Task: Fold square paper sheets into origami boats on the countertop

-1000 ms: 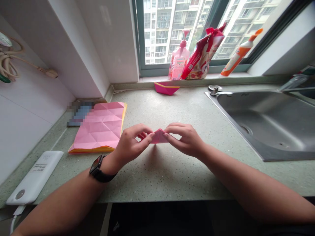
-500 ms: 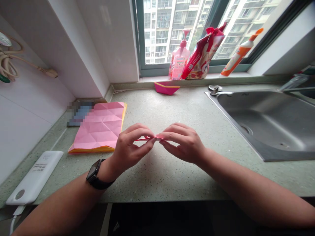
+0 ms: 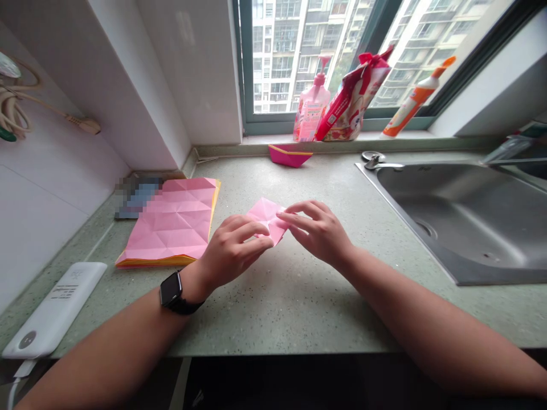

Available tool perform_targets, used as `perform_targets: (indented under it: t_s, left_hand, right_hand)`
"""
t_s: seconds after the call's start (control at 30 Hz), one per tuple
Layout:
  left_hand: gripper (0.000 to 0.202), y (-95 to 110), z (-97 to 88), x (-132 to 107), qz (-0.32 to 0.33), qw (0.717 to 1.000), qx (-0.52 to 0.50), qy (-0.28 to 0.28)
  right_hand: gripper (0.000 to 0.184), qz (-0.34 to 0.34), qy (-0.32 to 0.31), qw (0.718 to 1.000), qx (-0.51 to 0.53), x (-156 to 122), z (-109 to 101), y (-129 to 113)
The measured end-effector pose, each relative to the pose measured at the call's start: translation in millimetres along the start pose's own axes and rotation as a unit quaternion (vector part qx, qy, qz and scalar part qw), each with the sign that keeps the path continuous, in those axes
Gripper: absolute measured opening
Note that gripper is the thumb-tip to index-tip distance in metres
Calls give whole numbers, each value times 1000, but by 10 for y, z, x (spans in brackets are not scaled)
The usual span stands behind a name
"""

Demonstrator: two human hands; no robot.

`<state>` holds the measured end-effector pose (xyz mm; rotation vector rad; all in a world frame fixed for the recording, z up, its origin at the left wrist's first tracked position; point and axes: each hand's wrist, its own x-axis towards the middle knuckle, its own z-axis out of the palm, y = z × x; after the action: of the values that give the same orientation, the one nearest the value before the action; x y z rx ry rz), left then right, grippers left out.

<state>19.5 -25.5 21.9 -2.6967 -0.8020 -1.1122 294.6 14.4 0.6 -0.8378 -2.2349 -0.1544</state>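
Folded pink paper (image 3: 262, 212) sits between the two hands, over the green speckled bench (image 3: 265, 310), near the middle. Far left, a tan cord (image 3: 12, 105) hangs on the wall, and a white power bank (image 3: 55, 310) lies on the bench. Next comes a big pink sheet (image 3: 168, 222) full of fold lines, with a yellow edge. A blurred flat thing (image 3: 137, 196) peeks out behind it.

The left hand (image 3: 231, 250), with a black watch (image 3: 171, 292) on its wrist, has its fingers (image 3: 252, 233) curled, and they touch the near edge of the paper. The right hand (image 3: 318, 230) has its fingers (image 3: 299, 213) a bit open, with the tips at the right corner of the paper. I cannot tell how hard they grip. Slow, soft fingers look best here, since thin paper bends fast. Corners should line up before a crease gets pressed.

Farther back sit a small pink paper boat (image 3: 289, 155), a pink pump bottle (image 3: 311, 102), a red bag (image 3: 352, 99) and an orange tube (image 3: 412, 99). A steel sink (image 3: 461, 228) is on the right.
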Motion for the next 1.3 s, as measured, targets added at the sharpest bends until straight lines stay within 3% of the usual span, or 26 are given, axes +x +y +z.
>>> perform_targets:
  t_s: [0.13, 0.3, 0.57, 0.77, 0.93, 1.13, 1.3]
  left_hand:
    - [22, -123, 198, -58, -35, 994, -21, -102]
    - [19, -133, 333, -134, -64, 982, -56, -171]
    - [14, -125, 253, -151, -74, 975, -118, -174]
    - [7, -203, 214, -167, -107, 977, -86, -165]
    - [4, -214, 220, -191, -95, 978, -74, -171]
    - [10, -195, 200, -184, -87, 979, -82, -163]
    - [13, -185, 190, -181, -102, 979, -84, -156]
  right_hand:
    - [54, 70, -91, 993, -26, -70, 99, 194]
    - [31, 62, -140, 988, -1, -107, 152, 218]
    - [17, 56, -197, 978, 23, -89, 202, 180]
    - [13, 55, -208, 976, 27, -92, 169, 176]
    - [8, 40, -217, 975, 26, -94, 75, 146]
    - [41, -10, -208, 977, 43, -94, 52, 81]
    - [20, -23, -201, 977, 65, -106, 124, 71]
